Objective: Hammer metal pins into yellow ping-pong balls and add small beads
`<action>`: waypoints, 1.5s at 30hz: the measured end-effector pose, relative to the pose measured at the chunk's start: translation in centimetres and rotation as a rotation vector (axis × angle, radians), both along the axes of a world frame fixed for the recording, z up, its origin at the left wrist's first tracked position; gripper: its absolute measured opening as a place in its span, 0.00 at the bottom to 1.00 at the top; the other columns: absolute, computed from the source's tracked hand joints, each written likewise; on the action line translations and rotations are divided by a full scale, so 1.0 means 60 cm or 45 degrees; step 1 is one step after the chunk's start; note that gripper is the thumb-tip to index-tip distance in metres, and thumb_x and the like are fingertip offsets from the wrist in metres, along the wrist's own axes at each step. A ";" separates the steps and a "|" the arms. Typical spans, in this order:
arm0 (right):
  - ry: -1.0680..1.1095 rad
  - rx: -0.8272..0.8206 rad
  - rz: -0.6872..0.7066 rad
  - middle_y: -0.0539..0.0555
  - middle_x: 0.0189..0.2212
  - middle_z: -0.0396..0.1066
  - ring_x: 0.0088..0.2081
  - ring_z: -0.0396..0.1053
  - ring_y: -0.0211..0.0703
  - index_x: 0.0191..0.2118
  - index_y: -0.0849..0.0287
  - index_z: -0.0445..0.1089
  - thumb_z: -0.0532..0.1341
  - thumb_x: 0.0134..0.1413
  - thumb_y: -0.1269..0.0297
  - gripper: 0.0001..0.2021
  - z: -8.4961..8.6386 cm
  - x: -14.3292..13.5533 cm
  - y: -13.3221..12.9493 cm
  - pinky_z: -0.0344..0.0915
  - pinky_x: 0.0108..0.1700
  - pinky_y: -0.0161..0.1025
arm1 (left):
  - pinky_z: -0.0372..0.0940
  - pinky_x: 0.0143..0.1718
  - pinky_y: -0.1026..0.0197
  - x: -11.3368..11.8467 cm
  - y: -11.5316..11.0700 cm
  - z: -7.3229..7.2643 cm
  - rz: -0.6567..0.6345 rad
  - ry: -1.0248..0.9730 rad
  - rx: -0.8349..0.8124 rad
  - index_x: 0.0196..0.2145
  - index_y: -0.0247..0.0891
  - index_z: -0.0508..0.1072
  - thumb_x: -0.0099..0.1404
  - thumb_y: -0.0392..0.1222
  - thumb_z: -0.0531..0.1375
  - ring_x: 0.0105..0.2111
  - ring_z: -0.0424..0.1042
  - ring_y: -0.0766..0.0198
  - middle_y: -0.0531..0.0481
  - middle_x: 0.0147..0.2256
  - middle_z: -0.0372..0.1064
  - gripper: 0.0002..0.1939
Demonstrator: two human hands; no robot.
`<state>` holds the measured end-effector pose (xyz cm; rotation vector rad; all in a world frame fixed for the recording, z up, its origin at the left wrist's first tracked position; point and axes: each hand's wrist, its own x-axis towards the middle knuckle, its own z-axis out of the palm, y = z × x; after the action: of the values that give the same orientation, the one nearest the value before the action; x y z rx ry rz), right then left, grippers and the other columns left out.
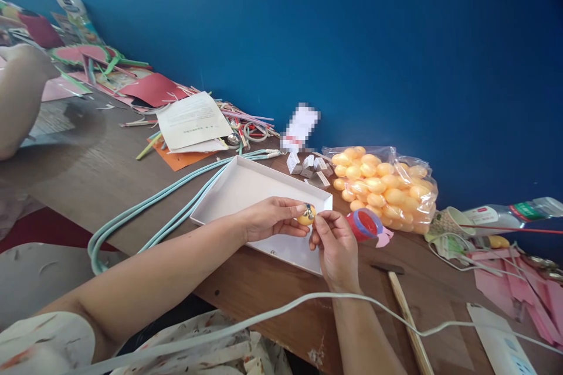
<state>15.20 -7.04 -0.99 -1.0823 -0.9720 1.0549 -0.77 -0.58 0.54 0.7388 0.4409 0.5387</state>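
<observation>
My left hand [278,217] pinches a small yellow egg-shaped ball [303,219] between thumb and fingers. Dark and silvery bits sit on the ball's upper side. Close against its right side is my right hand [336,243], thumb and index finger pressed together; whatever they hold is too small to make out. Both hands are over a shallow white box tray [259,179], where a tiny shiny bit [273,252] lies near the front edge. Just right of my right hand, a red cup with a blue rim [364,224] lies tilted on its side.
A clear bag of yellow balls [378,184] lies behind the cup. A hammer [407,310] rests at right, and a white cable [285,309] crosses in front. Pale blue cords [153,204] run left of the tray. Another person's arm [20,96] is at far left.
</observation>
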 end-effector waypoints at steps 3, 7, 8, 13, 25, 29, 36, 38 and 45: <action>0.022 -0.013 0.006 0.44 0.23 0.65 0.19 0.60 0.28 0.36 0.56 0.67 0.65 0.53 0.64 0.07 0.000 0.000 0.000 0.59 0.20 0.28 | 0.69 0.41 0.64 -0.001 0.000 -0.002 -0.018 -0.018 -0.025 0.38 0.31 0.75 0.59 0.43 0.64 0.33 0.74 0.68 0.45 0.36 0.73 0.12; 0.047 -0.062 0.032 0.44 0.24 0.67 0.18 0.60 0.28 0.37 0.56 0.67 0.66 0.52 0.63 0.08 0.004 -0.001 -0.001 0.59 0.20 0.28 | 0.69 0.41 0.64 0.000 0.000 -0.004 -0.044 -0.024 -0.032 0.37 0.31 0.75 0.60 0.43 0.63 0.33 0.74 0.67 0.44 0.36 0.73 0.12; 0.054 -0.077 0.037 0.44 0.24 0.67 0.18 0.60 0.28 0.37 0.56 0.67 0.66 0.52 0.63 0.09 0.006 -0.001 -0.001 0.59 0.20 0.29 | 0.69 0.41 0.64 -0.001 0.000 -0.004 -0.050 -0.023 -0.031 0.38 0.31 0.75 0.60 0.44 0.63 0.34 0.74 0.67 0.44 0.36 0.74 0.13; 0.077 -0.123 0.076 0.43 0.21 0.66 0.18 0.59 0.29 0.37 0.56 0.67 0.66 0.51 0.61 0.10 0.011 -0.002 -0.001 0.57 0.20 0.28 | 0.69 0.41 0.64 -0.002 -0.002 0.000 -0.076 -0.021 -0.033 0.38 0.30 0.75 0.61 0.44 0.62 0.32 0.74 0.67 0.45 0.33 0.73 0.14; 0.077 -0.232 0.119 0.43 0.20 0.63 0.17 0.55 0.27 0.38 0.57 0.67 0.67 0.48 0.59 0.13 0.024 -0.002 -0.002 0.52 0.19 0.28 | 0.68 0.42 0.64 0.000 -0.005 0.003 -0.112 -0.002 -0.003 0.38 0.30 0.75 0.59 0.45 0.64 0.33 0.73 0.67 0.46 0.33 0.73 0.15; 0.044 -0.207 0.155 0.43 0.21 0.63 0.18 0.55 0.27 0.39 0.57 0.67 0.67 0.48 0.60 0.13 0.019 0.003 -0.001 0.53 0.19 0.28 | 0.68 0.42 0.63 0.000 -0.004 0.001 -0.111 0.020 0.021 0.38 0.30 0.75 0.58 0.46 0.64 0.32 0.73 0.67 0.46 0.32 0.73 0.15; 0.016 -0.187 0.147 0.43 0.20 0.63 0.18 0.56 0.29 0.39 0.56 0.67 0.66 0.50 0.61 0.12 0.015 0.004 0.000 0.53 0.19 0.28 | 0.68 0.42 0.62 0.002 -0.003 -0.003 -0.084 0.070 0.103 0.43 0.31 0.74 0.59 0.47 0.64 0.33 0.73 0.67 0.45 0.33 0.73 0.19; 0.020 -0.178 0.155 0.43 0.21 0.63 0.18 0.56 0.28 0.39 0.56 0.67 0.66 0.51 0.61 0.11 0.014 0.003 0.000 0.54 0.20 0.28 | 0.68 0.42 0.62 0.002 -0.004 -0.002 -0.076 0.078 0.112 0.43 0.30 0.74 0.59 0.47 0.64 0.32 0.73 0.67 0.45 0.33 0.72 0.19; 0.148 -0.177 0.232 0.44 0.23 0.61 0.20 0.56 0.29 0.41 0.55 0.67 0.64 0.53 0.60 0.10 0.010 0.008 -0.003 0.56 0.22 0.29 | 0.67 0.42 0.63 0.002 -0.007 0.008 -0.109 0.059 0.127 0.39 0.30 0.75 0.59 0.48 0.63 0.32 0.73 0.66 0.44 0.32 0.74 0.17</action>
<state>15.68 -7.22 -0.41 -1.0466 -0.9268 1.3363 -0.67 -0.99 1.02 0.8639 0.4258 0.4662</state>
